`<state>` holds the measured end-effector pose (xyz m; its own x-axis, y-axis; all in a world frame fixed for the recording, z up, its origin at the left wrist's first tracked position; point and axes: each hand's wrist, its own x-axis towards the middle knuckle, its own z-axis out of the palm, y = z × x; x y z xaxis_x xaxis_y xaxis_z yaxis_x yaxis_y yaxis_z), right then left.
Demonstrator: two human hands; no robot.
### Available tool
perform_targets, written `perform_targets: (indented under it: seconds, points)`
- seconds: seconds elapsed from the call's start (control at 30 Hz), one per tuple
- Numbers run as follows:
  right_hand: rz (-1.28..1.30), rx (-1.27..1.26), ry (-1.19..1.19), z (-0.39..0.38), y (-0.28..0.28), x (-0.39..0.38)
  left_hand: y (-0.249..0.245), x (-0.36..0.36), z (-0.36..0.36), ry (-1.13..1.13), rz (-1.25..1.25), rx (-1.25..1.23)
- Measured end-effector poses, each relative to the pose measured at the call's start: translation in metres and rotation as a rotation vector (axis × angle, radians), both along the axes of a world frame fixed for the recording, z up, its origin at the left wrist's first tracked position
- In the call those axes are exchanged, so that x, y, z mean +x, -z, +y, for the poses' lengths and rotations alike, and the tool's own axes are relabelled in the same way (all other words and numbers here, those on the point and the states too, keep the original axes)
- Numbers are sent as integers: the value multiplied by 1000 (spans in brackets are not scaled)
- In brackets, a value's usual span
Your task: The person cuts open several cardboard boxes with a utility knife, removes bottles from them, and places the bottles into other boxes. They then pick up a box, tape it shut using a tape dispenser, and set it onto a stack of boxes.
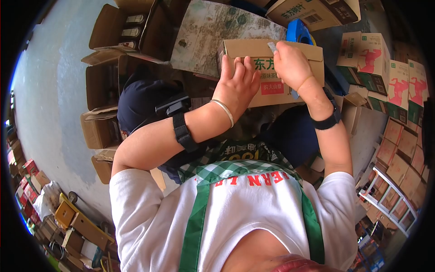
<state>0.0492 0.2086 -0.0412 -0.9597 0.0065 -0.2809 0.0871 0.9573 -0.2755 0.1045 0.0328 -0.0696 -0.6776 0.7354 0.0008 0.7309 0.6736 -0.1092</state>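
Note:
A closed brown cardboard carton (267, 97) with green and red print is in front of me. My left hand (240, 81) lies on its left side, fingers spread and reaching up to the top edge, with nothing in the grip. Toward the carton's right, my right hand (292, 65) is closed with the thumb up near the top edge. A pale, glossy strip of tape (272, 46) sticks out beside that thumb, and a bluish end shows below the hand. Just behind the carton is a blue tape dispenser (298, 31).
The carton is by a worn, stained board (217, 34). Open cardboard boxes (102, 86) line the left side, some with packs inside. Another printed carton (312, 13) is at the back. Stacked cartons (367, 54) and a white metal rack (387, 199) are on the right.

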Motion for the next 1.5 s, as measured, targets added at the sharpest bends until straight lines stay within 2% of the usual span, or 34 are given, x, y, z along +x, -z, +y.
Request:
perform_targets:
  seconds: [0.23,0.37,0.43,0.47,0.53,0.57,0.7,0.87,1.0,1.23,1.33,1.4,1.47,1.5]
  points:
    - [-22,112,-66,-14,-12,6,-5,-2,-1,45,-4,-64]
    - [-10,94,-63,-7,-10,12,0,-1,0,18,-8,-25]
    - [-156,-109,62,-3,-16,14,-1,-1,-1,-1,-8,1]
    - [-152,-111,63,4,-13,15,-3,-1,-3,13,-25,-10]
    - [-114,-736,317,29,0,20,-4,-5,-8,26,-32,-28]
    - [-32,-876,342,42,2,25,-4,-7,-10,25,-37,-20]
    - [-69,-898,529,79,11,41,-9,-22,-26,41,-54,-77]
    - [-86,-980,463,75,25,46,-8,-27,-28,54,-35,-137]
    - [-65,-871,423,68,34,44,-14,-26,-26,64,-71,-135]
    - [-117,-1045,538,54,30,40,-18,-30,-25,78,-93,-108]
    - [-134,-1205,607,47,39,39,-35,-43,-18,68,-183,-49]
    - [-85,-1444,757,36,43,40,-47,-56,-5,53,-257,-29]
    - [-95,-1559,776,40,40,43,-50,-72,19,-38,-306,128]
    - [-172,-1850,757,48,50,45,-46,-77,30,-57,-272,270]
